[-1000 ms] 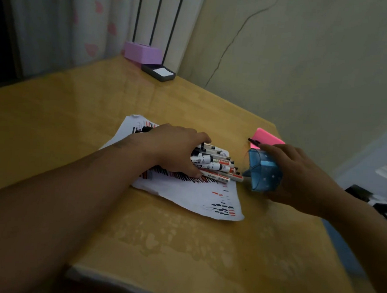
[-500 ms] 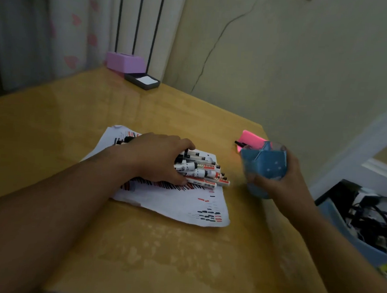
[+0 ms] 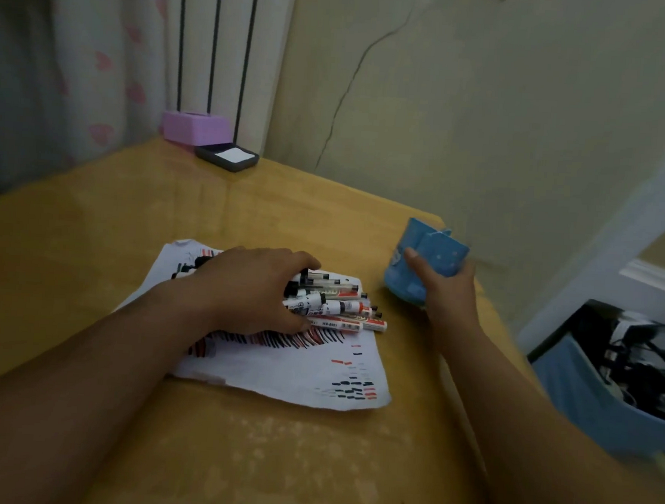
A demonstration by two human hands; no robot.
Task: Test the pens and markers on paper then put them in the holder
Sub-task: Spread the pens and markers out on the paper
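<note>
A bundle of several pens and markers (image 3: 339, 306) lies on a white sheet of paper (image 3: 288, 370) covered with black and red test strokes. My left hand (image 3: 255, 286) lies over the bundle, its fingers curled round the pens. To the right, my right hand (image 3: 443, 289) grips the blue pen holder (image 3: 420, 257) and holds it tilted near the table's far right corner, apart from the pens. I cannot tell whether the holder touches the table.
The wooden table (image 3: 232, 460) ends just right of the holder. A pink box (image 3: 196, 127) and a dark tray (image 3: 227, 157) sit at the far edge by the wall. A blue bin of cables (image 3: 626, 386) stands beyond the right edge.
My right hand has turned the blue holder from lying sideways beside the pens to a tilted position further right. The pink pad behind it is now hidden. My left hand stays on the pens.
</note>
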